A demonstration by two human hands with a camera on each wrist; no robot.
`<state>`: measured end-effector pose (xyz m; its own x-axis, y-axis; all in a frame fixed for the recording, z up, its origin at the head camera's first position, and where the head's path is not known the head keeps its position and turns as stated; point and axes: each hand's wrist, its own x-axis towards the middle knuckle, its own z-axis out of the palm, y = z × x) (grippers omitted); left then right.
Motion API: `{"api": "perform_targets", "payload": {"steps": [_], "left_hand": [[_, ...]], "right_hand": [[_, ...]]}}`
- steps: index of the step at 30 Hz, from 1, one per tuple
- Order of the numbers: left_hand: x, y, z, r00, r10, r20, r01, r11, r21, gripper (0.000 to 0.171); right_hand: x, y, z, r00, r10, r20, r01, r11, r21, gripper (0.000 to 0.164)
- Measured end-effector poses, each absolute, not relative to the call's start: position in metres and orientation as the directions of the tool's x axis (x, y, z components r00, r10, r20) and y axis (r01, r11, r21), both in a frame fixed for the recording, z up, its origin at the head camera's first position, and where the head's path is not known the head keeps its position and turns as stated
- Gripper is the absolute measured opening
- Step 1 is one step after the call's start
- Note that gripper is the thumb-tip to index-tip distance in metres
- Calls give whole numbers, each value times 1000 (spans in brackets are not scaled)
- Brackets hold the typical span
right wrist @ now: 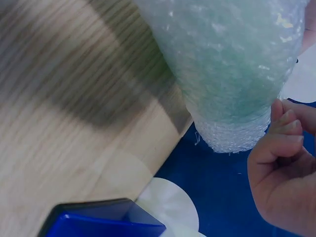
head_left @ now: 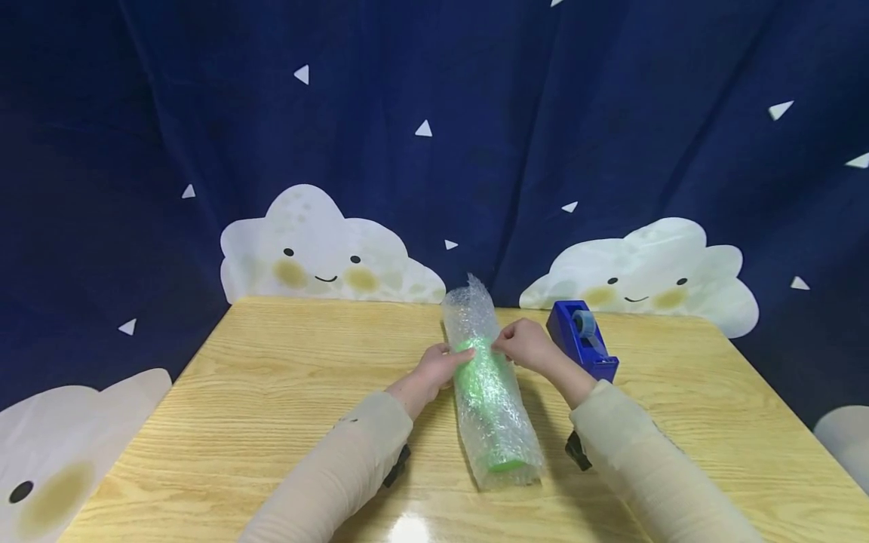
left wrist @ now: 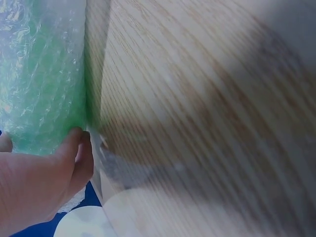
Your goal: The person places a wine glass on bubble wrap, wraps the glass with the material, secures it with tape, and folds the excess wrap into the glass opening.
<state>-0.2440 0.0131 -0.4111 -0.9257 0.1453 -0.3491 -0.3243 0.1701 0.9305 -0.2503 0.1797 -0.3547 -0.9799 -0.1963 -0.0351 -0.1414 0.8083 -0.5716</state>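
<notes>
A long green object rolled in clear bubble wrap (head_left: 490,407) lies lengthwise on the table, the loose end of the wrap sticking out at the far end. My left hand (head_left: 437,365) holds the roll from its left side, thumb laid across the top; in the left wrist view, its fingers (left wrist: 85,158) reach along the roll's side. From the right, my right hand (head_left: 526,344) pinches at the wrap with thumb and forefinger, the other fingers curled. In the right wrist view those fingertips (right wrist: 277,107) are right at the wrap's edge. Wrap hides the green object's exact kind.
A blue tape dispenser (head_left: 582,343) with a roll of clear tape (head_left: 584,324) stands to the right of my right hand, near the back of the wooden table (head_left: 305,377). Behind the table hangs a dark blue curtain (head_left: 475,173) with cloud prints.
</notes>
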Motion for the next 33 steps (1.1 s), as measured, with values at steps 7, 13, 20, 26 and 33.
{"api": "perform_targets", "payload": {"steps": [7,13,20,26,33], "left_hand": [[-244,14,-412,-932,143,-333,-310,163,937,73],[-245,17,-410,-934,133,-332,-311,159,937,76],[-246,17,-411,-931,126,-342,-320,165,933,73],[-244,17,-409,-933,135,-334,-315,145,938,72],[-244,14,-409,-924,165,-345,-318,170,933,73]], "right_hand": [[-253,176,-354,-984,-158,-81,-97,860,-501,34],[-257,177,-353,-987,-120,-107,-55,878,-476,41],[-256,177,-354,-987,-116,-113,-46,870,-491,43],[-255,177,-354,-987,-99,-128,-23,869,-494,42],[-254,181,-356,-977,-36,-210,80,851,-519,44]]}}
